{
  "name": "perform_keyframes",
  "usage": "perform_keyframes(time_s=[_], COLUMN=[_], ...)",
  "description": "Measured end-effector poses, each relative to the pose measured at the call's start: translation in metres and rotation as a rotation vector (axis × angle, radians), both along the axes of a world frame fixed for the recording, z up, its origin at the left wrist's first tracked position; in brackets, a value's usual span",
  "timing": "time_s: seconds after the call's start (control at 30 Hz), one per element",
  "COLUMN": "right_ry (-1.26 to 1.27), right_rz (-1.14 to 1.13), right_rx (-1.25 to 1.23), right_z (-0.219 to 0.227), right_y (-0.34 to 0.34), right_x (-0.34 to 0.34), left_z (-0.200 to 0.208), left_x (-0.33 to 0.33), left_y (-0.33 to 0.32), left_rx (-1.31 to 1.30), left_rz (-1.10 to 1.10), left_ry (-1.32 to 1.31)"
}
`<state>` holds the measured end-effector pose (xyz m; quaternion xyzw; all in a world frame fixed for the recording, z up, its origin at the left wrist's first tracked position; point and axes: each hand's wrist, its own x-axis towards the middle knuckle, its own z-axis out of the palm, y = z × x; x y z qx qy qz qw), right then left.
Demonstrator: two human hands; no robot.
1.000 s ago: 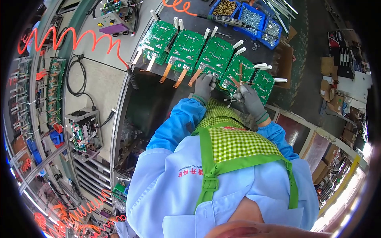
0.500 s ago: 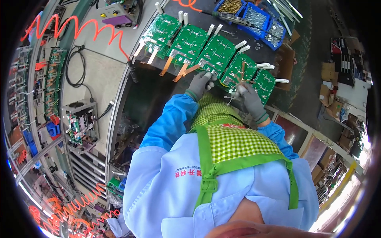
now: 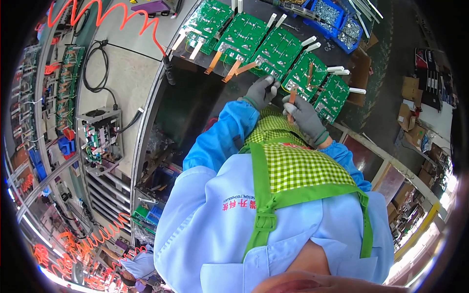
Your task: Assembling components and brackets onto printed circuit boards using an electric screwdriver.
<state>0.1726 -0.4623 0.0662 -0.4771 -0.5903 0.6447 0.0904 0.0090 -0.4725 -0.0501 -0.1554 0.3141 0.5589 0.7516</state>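
Copper-coloured and narrow, one flat metal strip (image 3: 292,96) is pinched, in the head view, between thumb and fingers of the grey-gloved right hand (image 3: 305,115), at the near edge of the row of five green circuit boards (image 3: 278,51). The grey-gloved left hand (image 3: 263,91) curls its fingers beside that row's edge; whether they hold anything, I cannot tell. Beyond the row's right half, two blue plastic bins (image 3: 345,47) contain small silvery metal hardware (image 3: 350,32).

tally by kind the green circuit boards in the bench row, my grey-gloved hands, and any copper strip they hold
Green rectangular circuit boards: 5
Grey-gloved hands, left and right: 2
Flat copper strip held in the right hand: 1
Total: 8
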Motion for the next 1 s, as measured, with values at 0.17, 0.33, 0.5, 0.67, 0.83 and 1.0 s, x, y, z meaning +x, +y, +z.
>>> perform_keyframes(time_s=[0.17,0.33,0.5,0.67,0.83,1.0], right_ry=[-0.008,-0.042,0.065,0.098,0.117,0.089], right_rz=[-0.007,0.023,-0.057,-0.046,-0.119,-0.129], right_rx=[-0.025,-0.129,-0.275,-0.347,-0.498,-0.498], right_z=[-0.004,-0.011,-0.007,-0.021,-0.053,-0.066], right_y=[-0.006,-0.006,0.002,0.015,0.021,0.024], right_x=[0.007,0.015,-0.011,-0.031,-0.038,-0.041], left_z=[-0.027,-0.027,-0.017,0.002,-0.033,0.002], left_x=[0.003,-0.002,-0.013,-0.017,-0.022,-0.023], left_y=[0.003,0.001,0.002,-0.003,0.0,0.005], left_rx=[0.057,0.15,0.213,0.24,0.35,0.33], left_rz=[-0.065,-0.066,-0.181,-0.216,-0.403,-0.437], left_ry=[-0.057,0.012,0.086,0.133,0.011,0.343])
